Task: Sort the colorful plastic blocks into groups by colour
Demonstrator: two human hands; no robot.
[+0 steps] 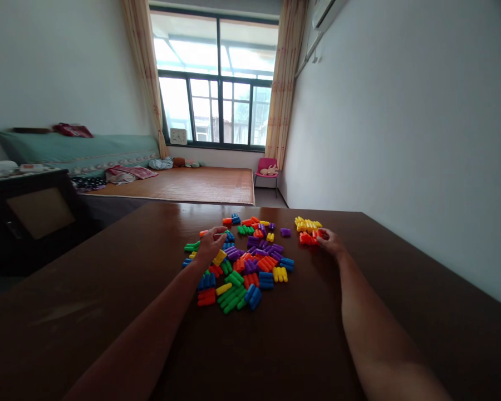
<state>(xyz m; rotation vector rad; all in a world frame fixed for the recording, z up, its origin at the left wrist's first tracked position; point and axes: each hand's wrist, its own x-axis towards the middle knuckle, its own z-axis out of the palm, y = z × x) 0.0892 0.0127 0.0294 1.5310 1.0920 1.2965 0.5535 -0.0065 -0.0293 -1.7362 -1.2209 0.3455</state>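
Note:
A loose pile of plastic pieces in red, blue, green, yellow and purple (253, 266) lies on the dark brown table (300, 334). Over the pile's left side is my left hand (211, 243), its fingertips closed together near a blue piece (229, 236); whether they grip it is hard to tell. To the right, my right hand (330, 242) has its fingers on the right end of a group of red pieces (308, 238). Just behind these red pieces sits a group of yellow pieces (308, 224). One purple piece (285, 232) rests between the pile and that group.
Beyond the table stands a bed (200, 184) with cloths and a pillow on it. A pink chair (268, 167) holding a soft toy is near the window. At the left is a dark cabinet (42, 217).

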